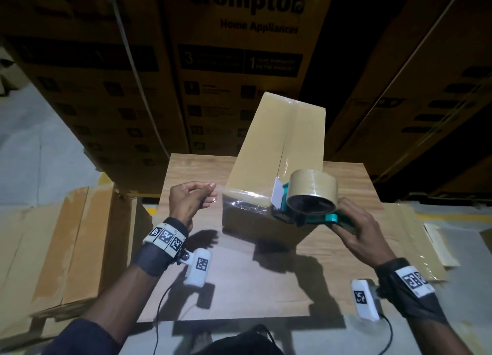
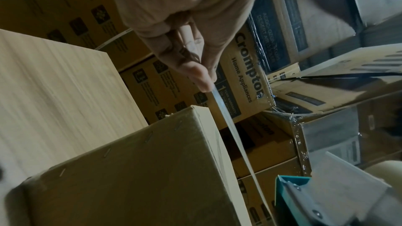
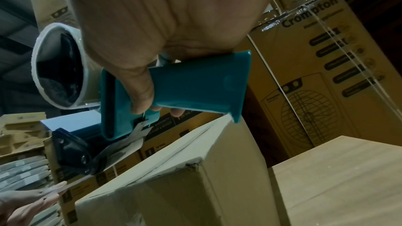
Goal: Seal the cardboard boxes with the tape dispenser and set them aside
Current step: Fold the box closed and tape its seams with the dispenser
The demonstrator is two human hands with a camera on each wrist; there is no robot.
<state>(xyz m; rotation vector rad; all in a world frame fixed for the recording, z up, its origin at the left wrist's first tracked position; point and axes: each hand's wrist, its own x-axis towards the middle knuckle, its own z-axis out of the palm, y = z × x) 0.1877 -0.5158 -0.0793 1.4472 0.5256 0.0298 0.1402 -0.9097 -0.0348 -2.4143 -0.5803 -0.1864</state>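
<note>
A tall brown cardboard box (image 1: 282,141) stands on the wooden table (image 1: 239,274), with tape along its top seam. My right hand (image 1: 356,229) grips the teal handle of the tape dispenser (image 1: 306,200), held over the box's near edge. In the right wrist view my fingers (image 3: 141,92) wrap the teal handle (image 3: 195,88). A strip of clear tape (image 1: 245,203) runs from the dispenser leftward. My left hand (image 1: 194,200) pinches its free end just left of the box. In the left wrist view the tape (image 2: 228,126) stretches from my fingertips (image 2: 202,82) to the dispenser (image 2: 304,195).
Large printed cartons (image 1: 239,48) are stacked behind the table. Flattened or taped boxes (image 1: 66,248) lie to the left on the floor, and flat cardboard (image 1: 426,234) lies to the right. The near part of the table (image 1: 226,296) is bare wood.
</note>
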